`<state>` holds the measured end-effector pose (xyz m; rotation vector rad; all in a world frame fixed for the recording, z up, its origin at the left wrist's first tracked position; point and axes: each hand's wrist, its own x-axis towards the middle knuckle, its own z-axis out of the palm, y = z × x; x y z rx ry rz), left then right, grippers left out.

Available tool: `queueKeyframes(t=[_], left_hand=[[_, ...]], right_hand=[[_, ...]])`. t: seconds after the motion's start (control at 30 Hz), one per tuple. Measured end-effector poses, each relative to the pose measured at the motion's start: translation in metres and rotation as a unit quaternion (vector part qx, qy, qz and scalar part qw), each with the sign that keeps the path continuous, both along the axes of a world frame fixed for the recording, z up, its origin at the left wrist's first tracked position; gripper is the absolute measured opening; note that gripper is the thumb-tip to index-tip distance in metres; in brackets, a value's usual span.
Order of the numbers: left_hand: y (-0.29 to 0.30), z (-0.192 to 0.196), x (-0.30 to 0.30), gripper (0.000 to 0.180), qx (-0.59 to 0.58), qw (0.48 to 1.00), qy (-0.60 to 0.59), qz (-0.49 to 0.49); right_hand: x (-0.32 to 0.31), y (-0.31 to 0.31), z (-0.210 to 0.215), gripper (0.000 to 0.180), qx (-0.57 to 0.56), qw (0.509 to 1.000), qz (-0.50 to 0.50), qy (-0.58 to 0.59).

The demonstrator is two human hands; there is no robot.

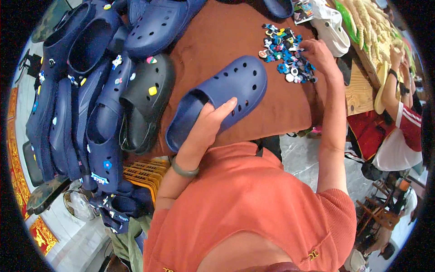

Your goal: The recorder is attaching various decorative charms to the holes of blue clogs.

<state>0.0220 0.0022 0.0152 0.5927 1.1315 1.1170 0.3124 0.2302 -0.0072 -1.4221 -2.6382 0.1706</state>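
A navy blue foam clog (240,81) with bare holes lies tilted over the brown cloth. My left hand (210,119) grips it, fingers tucked into the foot opening and thumb pressed on the upper beside the holes. To the right is a heap of small shoe charms (285,54) in blue, white, black and yellow. At the heap's right edge, my right hand (319,56) has its fingers curled down and drawn together. Whatever lies between those fingertips is too small to make out.
A black clog (147,104) with charms stands left of the held one. Beyond it are stacked navy clogs (104,122), several decorated. A white clog (330,29) sits at the far right of the brown-covered table (204,41). Another person's arm (390,93) shows at the right.
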Motion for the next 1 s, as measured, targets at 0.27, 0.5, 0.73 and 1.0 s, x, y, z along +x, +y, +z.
queueKeyframes(t=[0.27, 0.5, 0.73, 1.0], left_hand=[[-0.002, -0.005, -0.002, 0.039, 0.015, 0.999, 0.029, -0.013], [-0.009, -0.013, -0.004, 0.037, 0.059, 0.996, 0.068, -0.028], [-0.006, -0.028, -0.002, 0.037, 0.144, 0.989, 0.035, -0.017], [-0.003, -0.019, -0.002, 0.038, 0.084, 0.994, -0.070, -0.008]], right_hand=[[-0.007, -0.005, -0.016, 0.033, -0.012, 0.995, -0.018, 0.100], [-0.012, 0.008, -0.007, 0.046, -0.157, 0.984, -0.042, 0.071], [-0.003, 0.009, -0.009, 0.032, -0.102, 0.987, -0.090, 0.080], [-0.013, -0.024, 0.010, 0.024, -0.277, 0.907, -0.122, 0.293]])
